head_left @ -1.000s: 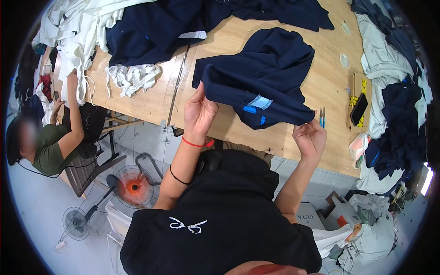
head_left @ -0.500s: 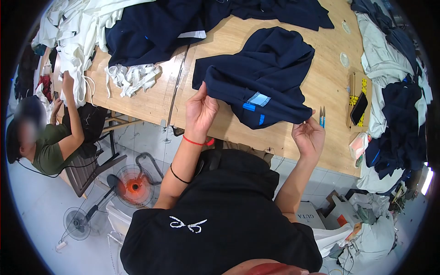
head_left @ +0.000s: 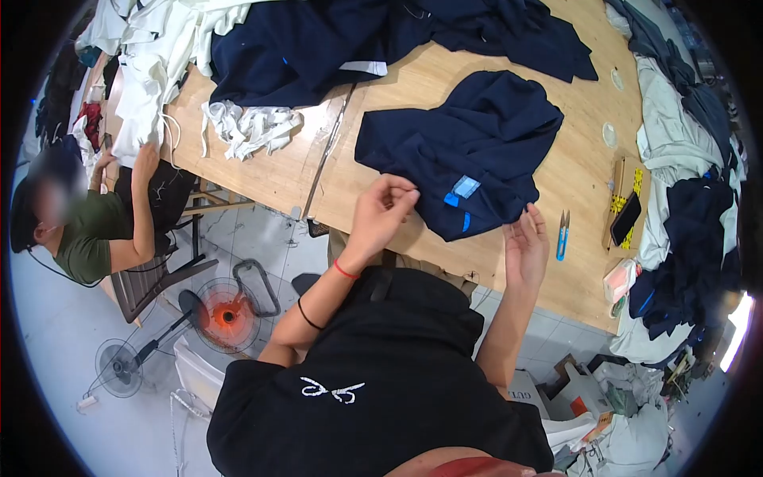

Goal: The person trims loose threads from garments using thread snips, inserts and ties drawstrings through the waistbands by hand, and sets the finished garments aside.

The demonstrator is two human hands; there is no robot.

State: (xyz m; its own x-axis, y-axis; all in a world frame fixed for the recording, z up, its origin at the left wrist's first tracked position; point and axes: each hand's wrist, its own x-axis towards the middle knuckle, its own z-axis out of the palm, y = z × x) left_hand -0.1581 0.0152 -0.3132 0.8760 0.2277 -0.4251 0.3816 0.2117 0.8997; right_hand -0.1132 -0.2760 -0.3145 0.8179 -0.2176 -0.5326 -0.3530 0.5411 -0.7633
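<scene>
Overhead, we look down on a pale wooden table [head_left: 397,91], a dark seam crossing it left of centre, above a tiled floor [head_left: 71,342]. White cloth [head_left: 143,103] hangs over the table at the upper left, where a co-worker [head_left: 99,238] in a green top reaches into it; white strips [head_left: 250,129] lie to its right, and a navy pile [head_left: 302,56] spreads along the top. A fan [head_left: 228,316] with an orange centre stands at the lower left. On the right we see blue-handled snips [head_left: 562,242] and a phone [head_left: 626,220] resting on a yellow-taped carton [head_left: 632,183]. As for writing, we make out "GUT" on a box [head_left: 522,389] at the lower right, partly hidden, and a white motif [head_left: 332,390] on our black shirt [head_left: 381,421]. The navy garment [head_left: 469,135], bearing a pale blue patch [head_left: 466,188], lies on the table just right of the frame's upper middle. Our left hand [head_left: 384,215] is at its lower left edge, thumb and fingers drawn close; our right hand [head_left: 526,242] has its fingertips at the lower right corner. We cannot tell whether either pinches cloth.
</scene>
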